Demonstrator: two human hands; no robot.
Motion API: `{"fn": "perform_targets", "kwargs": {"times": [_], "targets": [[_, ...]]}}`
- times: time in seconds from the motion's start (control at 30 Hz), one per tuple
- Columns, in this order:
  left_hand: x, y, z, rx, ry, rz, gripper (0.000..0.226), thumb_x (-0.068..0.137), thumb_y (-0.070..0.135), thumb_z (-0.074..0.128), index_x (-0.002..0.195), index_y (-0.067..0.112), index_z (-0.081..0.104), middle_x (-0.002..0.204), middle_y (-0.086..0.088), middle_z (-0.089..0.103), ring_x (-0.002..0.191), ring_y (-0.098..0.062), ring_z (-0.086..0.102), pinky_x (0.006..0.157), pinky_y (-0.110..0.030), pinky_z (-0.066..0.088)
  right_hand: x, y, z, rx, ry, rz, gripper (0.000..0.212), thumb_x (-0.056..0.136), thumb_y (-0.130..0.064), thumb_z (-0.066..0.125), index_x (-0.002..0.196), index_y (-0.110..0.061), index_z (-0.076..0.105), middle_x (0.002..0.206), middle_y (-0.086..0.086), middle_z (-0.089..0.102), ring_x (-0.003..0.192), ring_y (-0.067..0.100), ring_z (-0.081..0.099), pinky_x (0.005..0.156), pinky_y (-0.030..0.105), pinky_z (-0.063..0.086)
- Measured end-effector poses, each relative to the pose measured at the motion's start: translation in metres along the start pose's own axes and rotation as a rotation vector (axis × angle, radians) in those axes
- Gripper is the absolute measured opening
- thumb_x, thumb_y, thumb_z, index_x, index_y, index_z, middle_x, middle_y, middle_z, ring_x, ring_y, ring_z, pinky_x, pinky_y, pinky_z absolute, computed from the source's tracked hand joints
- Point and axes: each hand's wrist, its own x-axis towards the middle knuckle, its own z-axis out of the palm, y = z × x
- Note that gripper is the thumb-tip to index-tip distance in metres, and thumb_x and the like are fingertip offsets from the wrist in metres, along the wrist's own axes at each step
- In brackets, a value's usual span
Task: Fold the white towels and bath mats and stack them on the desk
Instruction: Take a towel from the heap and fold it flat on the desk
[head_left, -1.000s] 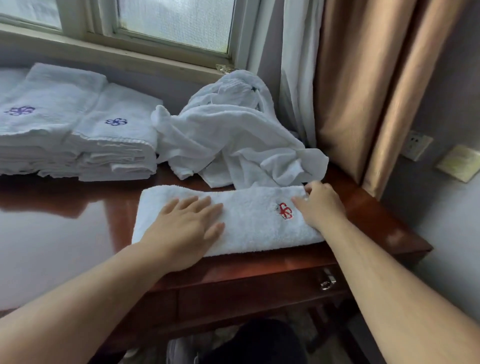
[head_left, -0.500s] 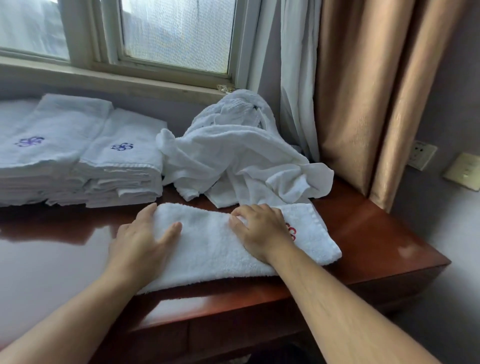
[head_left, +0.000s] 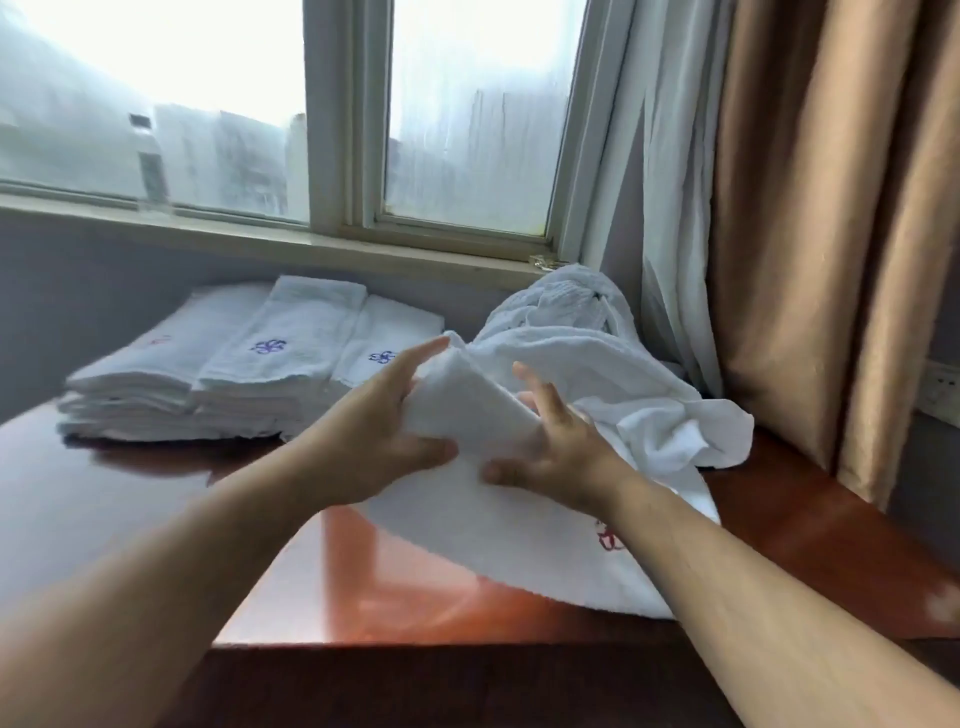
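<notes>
A white terry towel with a red embroidered mark lies slanted across the near right of the glossy reddish-brown wooden desk, its far end raised off the wood. The left hand and right hand each clasp that raised end between thumb and loosely spread fingers, one on either side. Folded white towel stacks sit far left. A crumpled white towel heap lies just behind the hands.

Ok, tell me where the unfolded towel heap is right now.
In the head view the unfolded heap lies far right on the desk, between the folded stacks on its left and the tan curtain on its right.
</notes>
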Motion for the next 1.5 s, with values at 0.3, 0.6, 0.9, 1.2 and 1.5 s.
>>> {"fn": "perform_targets", "kwargs": {"times": [0.3,0.6,0.9,1.2,1.5], "targets": [[-0.028,0.038,-0.114,0.591,0.446,0.164,0.076,0.077,0.041,0.080,0.140,0.056,0.039,0.115,0.026,0.062,0.108,-0.001,0.050,0.088,-0.018,0.038,0.038,-0.108,0.030,0.367,-0.115,-0.275,0.058,0.067,-0.065,0.074,0.111,-0.030,0.064,0.100,-0.006,0.072,0.091,0.013,0.070,0.083,0.045,0.058],[-0.061,-0.054,-0.127,-0.831,0.395,-0.385,0.083,0.075,0.048,0.075,0.147,0.023,0.044,0.136,-0.008,0.064,0.115,-0.027,0.067,0.090,-0.043,0.058,0.101,-0.182,0.083,0.776,0.091,-0.213,0.025,0.085,-0.047,0.070,0.103,-0.030,0.071,0.094,-0.009,0.077,0.084,0.014,0.074,0.080,0.044,0.061],[-0.071,-0.133,-0.150,-0.625,0.396,-0.410,0.048,0.079,0.039,0.075,0.117,0.010,0.068,0.109,-0.012,0.076,0.100,-0.030,0.073,0.079,-0.037,0.060,0.205,-0.239,0.117,0.911,0.117,-0.238,0.020,0.083,-0.039,0.075,0.100,-0.029,0.075,0.095,-0.006,0.078,0.084,0.016,0.076,0.068,0.032,0.059],[-0.008,-0.166,-0.252,-0.367,0.449,-0.421,0.030,0.092,0.041,0.071,0.113,0.019,0.067,0.100,-0.003,0.078,0.090,-0.024,0.076,0.083,-0.043,0.061,0.338,-0.255,0.147,0.709,0.194,-0.255,0.034,0.082,-0.048,0.069,0.103,-0.022,0.073,0.098,-0.008,0.077,0.093,0.016,0.073,0.086,0.045,0.060],[0.054,-0.234,-0.284,-0.305,0.359,-0.740,0.034,0.092,0.045,0.068,0.109,0.015,0.074,0.102,-0.003,0.077,0.092,-0.026,0.075,0.089,-0.041,0.059,0.447,-0.203,0.222,0.615,-0.062,0.066,0.033,0.084,-0.042,0.080,0.102,-0.016,0.073,0.100,0.003,0.076,0.085,0.023,0.072,0.074,0.036,0.058]]}}
